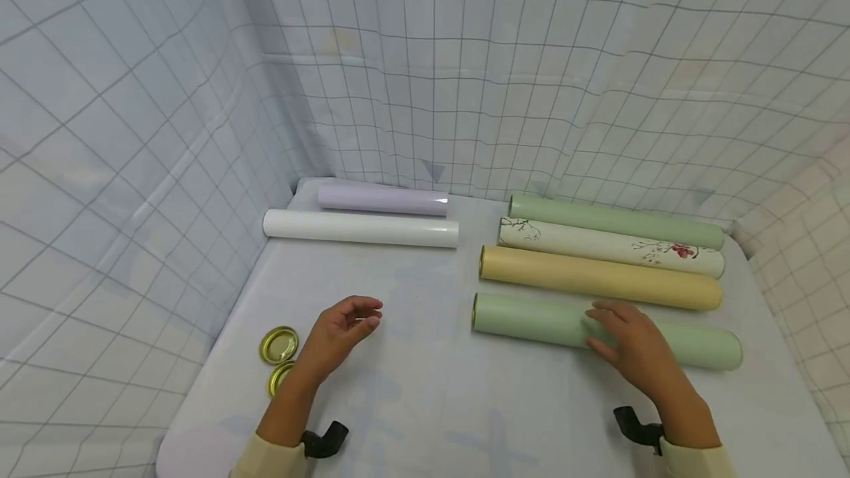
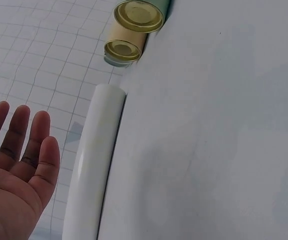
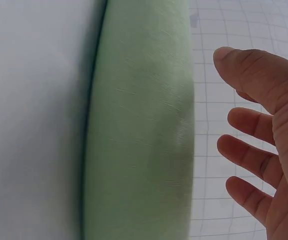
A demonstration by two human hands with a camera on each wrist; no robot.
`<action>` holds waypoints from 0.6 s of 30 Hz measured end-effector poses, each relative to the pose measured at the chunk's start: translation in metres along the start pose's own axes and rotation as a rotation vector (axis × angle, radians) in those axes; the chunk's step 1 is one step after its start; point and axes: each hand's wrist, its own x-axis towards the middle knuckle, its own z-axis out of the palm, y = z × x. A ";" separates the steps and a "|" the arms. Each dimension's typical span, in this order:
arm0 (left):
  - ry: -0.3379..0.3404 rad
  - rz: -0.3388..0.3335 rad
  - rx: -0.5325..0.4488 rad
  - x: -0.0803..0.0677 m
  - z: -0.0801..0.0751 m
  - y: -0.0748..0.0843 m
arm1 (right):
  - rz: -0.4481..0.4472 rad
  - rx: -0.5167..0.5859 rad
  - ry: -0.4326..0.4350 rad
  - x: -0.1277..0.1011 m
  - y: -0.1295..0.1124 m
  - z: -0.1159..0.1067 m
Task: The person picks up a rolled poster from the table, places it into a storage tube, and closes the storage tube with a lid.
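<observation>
White table (image 1: pixel 425 389), grid-cloth walls (image 1: pixel 133 131); both hands (image 1: pixel 339 338) open, empty, right over green tube (image 1: pixel 531 319).

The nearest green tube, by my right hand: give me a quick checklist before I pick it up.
1. Right hand open and over the nearest green tube: ok, fingers are straight; the right wrist view shows them apart from it.
2. Grip closed on the tube: not ok, nothing is held yet.
3. Left hand free: ok, open and holding nothing.
4. Gap to the yellow tube behind: ok, a strip of table shows between them.
5. Left end capped: cannot tell, only a gold rim shows.
6. Two gold lids out of the way: ok, they lie at the left edge.
</observation>
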 end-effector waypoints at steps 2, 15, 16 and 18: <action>0.002 0.003 0.016 0.004 -0.004 0.002 | 0.013 0.004 -0.022 0.005 0.002 -0.004; -0.073 -0.008 0.174 0.050 -0.039 0.011 | 0.191 0.164 -0.147 0.048 0.039 -0.031; -0.079 -0.006 0.185 0.054 -0.041 0.011 | 0.224 0.194 -0.156 0.051 0.042 -0.032; -0.088 0.006 0.217 0.062 -0.045 0.011 | 0.289 0.250 -0.176 0.057 0.049 -0.035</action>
